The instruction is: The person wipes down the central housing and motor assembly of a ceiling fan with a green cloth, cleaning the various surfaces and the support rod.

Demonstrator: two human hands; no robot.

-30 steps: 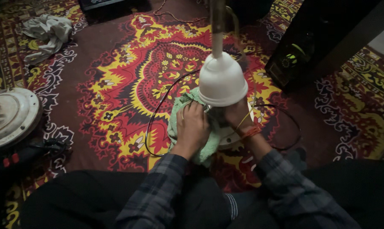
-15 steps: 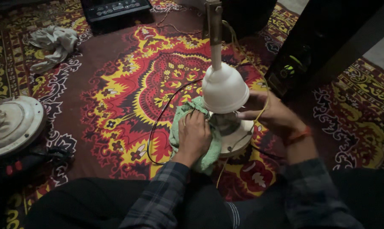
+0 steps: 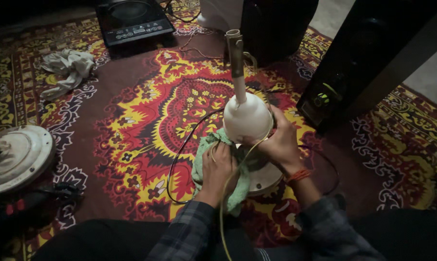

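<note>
At the centre of the patterned rug (image 3: 146,104), one fan motor (image 3: 259,166) stands upright, with one white bell-shaped cover (image 3: 246,118) above it on one vertical rod (image 3: 237,58). Left hand (image 3: 218,169): fingers together, pressed flat on one green cloth (image 3: 206,147), which lies against the motor's left side. Right hand (image 3: 279,140): fingers curled around the lower right edge of the cover, holding it; one orange band sits on that wrist. One yellow wire (image 3: 223,203) runs from the cover down between the two forearms. One black cable (image 3: 180,154) loops on the rug to the left of the cloth and reappears as an arc to the right of the motor. Count of other items: one round metal disc (image 3: 15,157) at the left edge; one dark tool with red marks (image 3: 15,205) just below it, type not determinable; one crumpled pale rag (image 3: 66,67) at upper left; one black flat cooktop (image 3: 131,19) with a row of small pale markings along its front edge at the top; one dark cabinet (image 3: 368,58) at upper right with a small green spot on its lower face. No packages are discernible. Both sleeves are dark plaid.
</note>
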